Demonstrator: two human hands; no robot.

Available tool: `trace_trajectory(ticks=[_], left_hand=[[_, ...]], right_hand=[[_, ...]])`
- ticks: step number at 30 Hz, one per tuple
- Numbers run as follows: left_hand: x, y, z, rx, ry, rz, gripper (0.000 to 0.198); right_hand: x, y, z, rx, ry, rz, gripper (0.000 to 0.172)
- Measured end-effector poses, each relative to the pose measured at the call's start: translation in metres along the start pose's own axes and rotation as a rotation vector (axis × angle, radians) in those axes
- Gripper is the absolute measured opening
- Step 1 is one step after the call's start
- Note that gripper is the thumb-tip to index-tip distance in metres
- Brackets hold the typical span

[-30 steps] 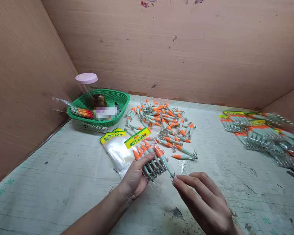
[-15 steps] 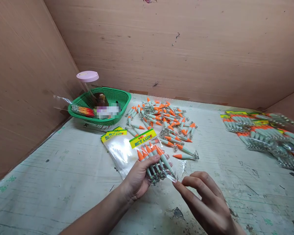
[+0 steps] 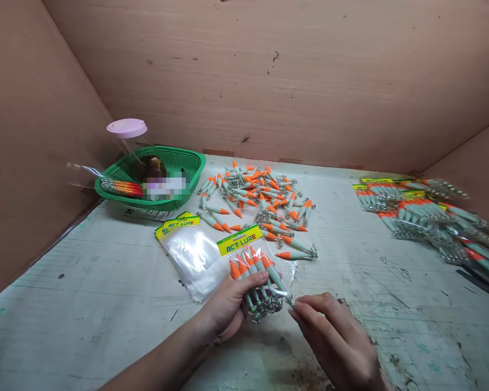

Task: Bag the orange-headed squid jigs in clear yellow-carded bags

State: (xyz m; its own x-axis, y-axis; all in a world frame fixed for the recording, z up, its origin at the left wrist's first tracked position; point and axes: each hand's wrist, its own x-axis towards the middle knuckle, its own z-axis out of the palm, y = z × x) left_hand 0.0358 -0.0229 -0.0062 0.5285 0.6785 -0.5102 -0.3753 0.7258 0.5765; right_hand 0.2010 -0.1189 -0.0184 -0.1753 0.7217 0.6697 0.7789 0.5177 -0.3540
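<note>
My left hand (image 3: pixel 228 307) grips a clear bag (image 3: pixel 255 269) with a yellow "BCT LURE" header, filled with several orange-tipped pale green squid lures. Its thumb lies across the lures. My right hand (image 3: pixel 334 339) pinches the bag's lower open end beside the lures' hooks, fingers pressed together. A stack of empty bags (image 3: pixel 189 252) with the same yellow headers lies just left of the held bag. Behind it, a loose pile of lures (image 3: pixel 261 203) is spread over the table.
A green basket (image 3: pixel 187 163) at the back left holds a clear jar with a pink lid (image 3: pixel 127 128) and a pack of red lures. Filled lure bags (image 3: pixel 427 217) are heaped at the right. Brown board walls close in the left, back and right.
The bag with lures has come a little nearer to me and lower. My right hand's fingers have closed in on the bag's lower end. The camera has shifted slightly.
</note>
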Motion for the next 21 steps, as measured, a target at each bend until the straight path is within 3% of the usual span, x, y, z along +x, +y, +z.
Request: trace_trajectory(ticks=[5, 13, 17, 21], left_hand=[[0.000, -0.009, 0.010, 0.050, 0.036, -0.024, 0.036], [-0.001, -0.022, 0.025, 0.093, 0.035, -0.068, 0.035], [0.002, -0.029, 0.032, 0.093, 0.002, -0.103, 0.027], [0.004, -0.034, 0.037, 0.122, 0.021, -0.142, 0.024]], right_hand=[[-0.016, -0.001, -0.002, 0.053, 0.011, 0.081, 0.042], [-0.041, 0.001, -0.004, 0.069, 0.103, 0.156, 0.045], [-0.045, 0.002, -0.007, 0.116, 0.155, 0.267, 0.037], [-0.050, 0.002, -0.008, 0.132, 0.255, 0.287, 0.027]])
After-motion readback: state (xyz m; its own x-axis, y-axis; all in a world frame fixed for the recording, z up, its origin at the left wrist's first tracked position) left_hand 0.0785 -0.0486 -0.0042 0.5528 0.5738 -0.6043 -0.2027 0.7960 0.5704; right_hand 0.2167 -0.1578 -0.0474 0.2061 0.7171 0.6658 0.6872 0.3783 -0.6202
